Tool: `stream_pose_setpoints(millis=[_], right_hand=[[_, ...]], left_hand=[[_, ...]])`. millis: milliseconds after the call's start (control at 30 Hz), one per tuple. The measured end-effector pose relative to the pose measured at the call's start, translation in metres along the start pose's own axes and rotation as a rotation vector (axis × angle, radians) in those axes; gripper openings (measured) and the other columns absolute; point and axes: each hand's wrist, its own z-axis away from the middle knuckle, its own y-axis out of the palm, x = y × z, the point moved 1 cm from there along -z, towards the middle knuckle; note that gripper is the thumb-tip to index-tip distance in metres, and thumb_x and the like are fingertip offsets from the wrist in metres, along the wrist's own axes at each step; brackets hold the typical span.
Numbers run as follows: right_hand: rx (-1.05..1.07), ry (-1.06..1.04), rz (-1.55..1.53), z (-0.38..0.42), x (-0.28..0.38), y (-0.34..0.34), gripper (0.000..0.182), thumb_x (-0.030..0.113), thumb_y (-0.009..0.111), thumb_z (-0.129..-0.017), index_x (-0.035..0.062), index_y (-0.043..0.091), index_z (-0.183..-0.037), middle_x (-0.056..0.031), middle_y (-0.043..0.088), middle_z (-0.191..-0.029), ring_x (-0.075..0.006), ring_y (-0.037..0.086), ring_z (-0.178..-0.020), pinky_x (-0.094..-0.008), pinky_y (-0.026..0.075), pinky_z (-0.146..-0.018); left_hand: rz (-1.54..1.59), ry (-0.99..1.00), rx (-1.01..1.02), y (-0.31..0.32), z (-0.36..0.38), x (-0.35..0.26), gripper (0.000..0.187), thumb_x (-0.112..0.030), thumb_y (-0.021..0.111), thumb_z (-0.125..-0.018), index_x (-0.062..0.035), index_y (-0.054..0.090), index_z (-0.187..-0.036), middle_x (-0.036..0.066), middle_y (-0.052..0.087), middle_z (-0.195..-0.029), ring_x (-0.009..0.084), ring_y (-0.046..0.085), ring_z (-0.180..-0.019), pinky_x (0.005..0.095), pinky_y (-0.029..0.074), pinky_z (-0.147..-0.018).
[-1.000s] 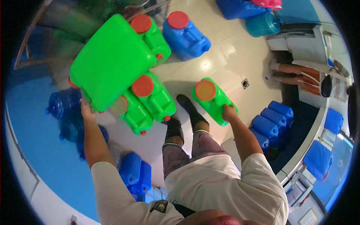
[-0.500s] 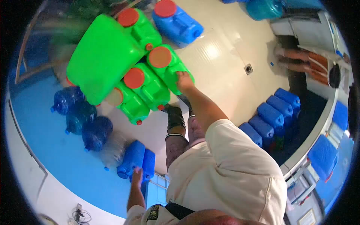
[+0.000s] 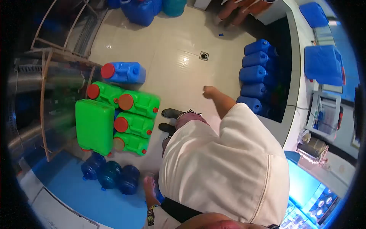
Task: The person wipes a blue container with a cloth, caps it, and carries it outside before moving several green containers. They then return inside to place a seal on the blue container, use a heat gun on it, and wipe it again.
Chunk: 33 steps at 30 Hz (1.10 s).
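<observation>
My right hand hangs over the tiled floor with its fingers curled in and nothing visible in it. My left hand is low beside my body, fingers loosely apart, near the row of large blue water bottles; a blue container shows partly behind it. In front of my boots stand several green jerrycans with red and orange caps. One larger-looking green jerrycan shows its broad flat side. Beyond them is a blue jerrycan with a red cap.
Several blue jerrycans line the right side. More blue containers stand at the top. A floor drain is set in the tiles. A metal rack stands at left. Another person's legs show at the top.
My view has turned and my body has shifted. My right hand has come away from a green jerrycan and now hangs over the floor. My left hand has left the blue jerrycans' tops.
</observation>
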Motion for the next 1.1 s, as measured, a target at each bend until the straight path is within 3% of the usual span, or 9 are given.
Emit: stream_pose_setpoints(millis=[233,333,533,600,700,767,833,900,1100], right_hand=[[-0.090,0.266,-0.164,0.116,-0.082,0.005,0.038,0.019,0.059,-0.081,0.0006,0.063,-0.114,-0.0233,0.061,-0.118,-0.0363,0.058,-0.112,-0.0429,0.048,-0.093],[0.018,0.247,-0.168,0.152,-0.092,0.054,0.041,0.029,0.062,-0.081,0.0042,0.063,-0.113,-0.0199,0.064,-0.114,-0.0353,0.060,-0.107,-0.0406,0.049,-0.091],[0.087,0.190,-0.285,0.242,-0.070,0.104,0.042,0.027,0.062,-0.079,0.0028,0.065,-0.113,-0.0204,0.064,-0.115,-0.0342,0.060,-0.109,-0.0405,0.047,-0.095],[0.072,0.209,-0.312,0.254,-0.082,0.121,0.043,0.029,0.062,-0.079,0.0022,0.066,-0.113,-0.0205,0.064,-0.115,-0.0342,0.060,-0.109,-0.0404,0.047,-0.095],[0.052,0.228,-0.350,0.269,-0.106,0.142,0.045,0.031,0.061,-0.079,0.0011,0.066,-0.112,-0.0206,0.064,-0.115,-0.0341,0.060,-0.109,-0.0403,0.047,-0.095],[-0.053,0.329,-0.450,0.279,-0.123,0.149,0.042,0.033,0.065,-0.079,0.0037,0.065,-0.110,-0.0194,0.065,-0.110,-0.0340,0.061,-0.104,-0.0410,0.048,-0.092],[-0.070,0.374,-0.507,0.283,-0.137,0.156,0.042,0.033,0.065,-0.079,0.0035,0.065,-0.109,-0.0197,0.066,-0.108,-0.0341,0.062,-0.103,-0.0411,0.048,-0.091],[-0.092,0.415,-0.560,0.279,-0.150,0.164,0.041,0.033,0.066,-0.078,0.0033,0.065,-0.107,-0.0200,0.066,-0.106,-0.0341,0.062,-0.101,-0.0413,0.049,-0.090],[-0.048,0.401,-0.603,0.235,-0.185,0.139,0.042,0.035,0.067,-0.076,0.0034,0.064,-0.104,-0.0195,0.066,-0.104,-0.0337,0.063,-0.098,-0.0405,0.049,-0.087]], left_hand=[[0.006,0.188,-0.049,-0.017,-0.041,-0.117,0.039,-0.024,0.058,-0.093,-0.0145,0.047,-0.129,-0.004,0.054,-0.094,0.0068,0.050,-0.076,0.0228,0.039,-0.066],[-0.113,0.226,-0.009,-0.024,-0.057,-0.115,0.037,-0.023,0.058,-0.093,-0.0143,0.048,-0.128,-0.004,0.055,-0.095,0.0069,0.050,-0.076,0.0227,0.039,-0.062],[-0.337,0.114,0.133,-0.037,-0.078,-0.073,0.034,-0.021,0.058,-0.092,-0.0133,0.052,-0.124,-0.001,0.057,-0.093,0.0080,0.052,-0.074,0.0221,0.040,-0.055],[-0.714,0.107,0.403,-0.034,-0.084,-0.071,0.027,-0.022,0.057,-0.091,-0.0124,0.057,-0.116,-0.001,0.057,-0.086,0.0083,0.052,-0.068,0.0227,0.039,-0.051],[-0.682,-0.101,0.139,0.009,-0.035,-0.117,0.020,-0.025,0.057,-0.090,-0.0118,0.061,-0.104,0.000,0.057,-0.077,0.0095,0.052,-0.061,0.0241,0.038,-0.047],[-0.692,-0.032,0.292,-0.020,-0.087,-0.114,0.018,-0.026,0.057,-0.091,-0.0120,0.061,-0.102,0.000,0.056,-0.074,0.0096,0.051,-0.058,0.0240,0.037,-0.046],[-0.695,0.029,0.448,0.015,-0.111,-0.144,0.017,-0.026,0.056,-0.091,-0.0121,0.062,-0.099,0.000,0.056,-0.072,0.0097,0.050,-0.055,0.0238,0.037,-0.045],[-0.890,0.440,0.322,0.070,-0.093,-0.206,0.019,-0.028,0.057,-0.091,-0.0096,0.063,-0.093,-0.001,0.055,-0.068,0.0098,0.048,-0.050,0.0233,0.036,-0.043],[-0.738,0.557,0.245,0.220,-0.133,-0.343,0.036,-0.024,0.062,-0.091,-0.0034,0.054,-0.119,0.002,0.058,-0.076,0.0099,0.052,-0.058,0.0257,0.041,-0.048]])
